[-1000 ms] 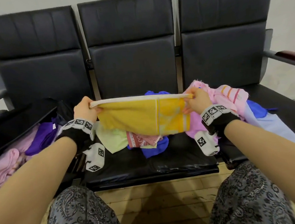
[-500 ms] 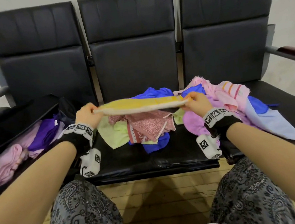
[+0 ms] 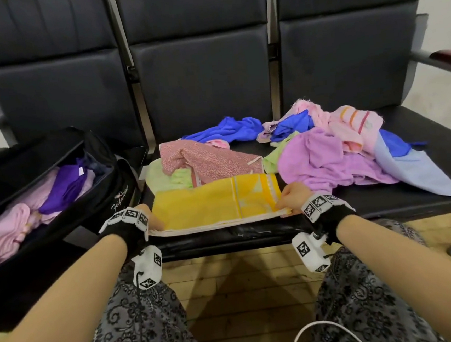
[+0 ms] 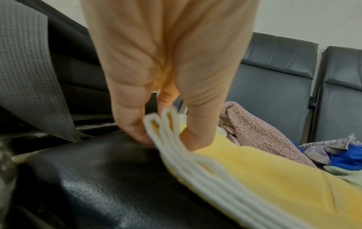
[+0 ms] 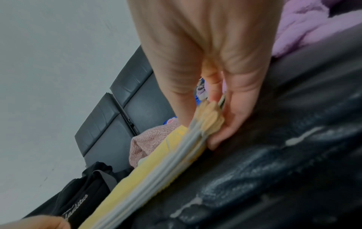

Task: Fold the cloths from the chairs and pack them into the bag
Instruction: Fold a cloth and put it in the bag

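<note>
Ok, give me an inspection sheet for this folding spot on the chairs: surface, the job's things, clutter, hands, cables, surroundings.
Surface: black chair seat, worn at the front edge.
Job's things: yellow cloth folded in layers, lying flat on the middle seat; black bag open on the left seat, with pink and purple cloths inside.
Clutter: unfolded cloths behind and to the right: speckled pink cloth, blue cloth, lilac cloth, pale green cloth, light blue cloth.
Hands: left hand pinches the yellow cloth's left end; right hand pinches its right end.
Cables: white cable looping by the knees.
Surroundings: pale wall, wooden floor.
</note>
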A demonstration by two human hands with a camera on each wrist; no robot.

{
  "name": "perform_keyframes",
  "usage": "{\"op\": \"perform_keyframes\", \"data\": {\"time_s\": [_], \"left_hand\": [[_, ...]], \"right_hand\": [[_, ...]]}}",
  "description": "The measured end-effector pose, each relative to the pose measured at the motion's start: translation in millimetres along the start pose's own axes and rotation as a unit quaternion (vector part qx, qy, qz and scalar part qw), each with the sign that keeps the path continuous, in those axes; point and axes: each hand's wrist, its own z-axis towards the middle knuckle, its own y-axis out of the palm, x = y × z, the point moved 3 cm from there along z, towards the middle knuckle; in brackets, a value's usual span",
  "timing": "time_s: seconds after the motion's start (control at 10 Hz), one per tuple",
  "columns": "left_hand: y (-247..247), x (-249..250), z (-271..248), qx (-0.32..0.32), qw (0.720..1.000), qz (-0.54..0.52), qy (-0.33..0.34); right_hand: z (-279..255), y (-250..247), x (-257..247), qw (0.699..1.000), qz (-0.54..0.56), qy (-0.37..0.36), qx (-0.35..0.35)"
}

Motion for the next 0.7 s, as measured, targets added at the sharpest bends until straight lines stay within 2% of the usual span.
{"op": "perform_keyframes", "data": {"time_s": [0.1,0.2,0.3,0.4,0.5,0.6,0.7], "left_hand": [[-7.8,-15.8,4.2,0.037,0.995,-0.074,-0.046],[-13.5,-23.3,9.2,0.059,0.977,-0.203,-0.023],[-12.0,-4.5,-9.7,0.0,0.959,-0.282,0.027],[-0.1,-13.5,20.1,-0.03,0.958,-0.286,-0.002],[0.9,4.3,13.7,-0.042,0.926,-0.373,0.03],[2.8,30.0,0.1,-0.017,0.921,-0.377,0.099],[5.5,67.5,-33.6,-0.02,0.906,-0.392,0.156]], "right_hand": [[-6.8,8.7,1.7,0.993,0.115,0.019,-0.02],[-5.2,18.2,0.5,0.973,0.206,0.037,-0.095],[7.0,21.9,-3.0,0.953,0.286,0.061,-0.086],[11.3,23.5,-3.4,0.928,0.357,0.088,-0.065],[11.5,27.3,0.6,0.912,0.389,0.088,-0.094],[14.0,32.6,3.2,0.902,0.409,0.065,-0.119],[11.3,34.3,5.3,0.891,0.43,0.045,-0.138]]}}
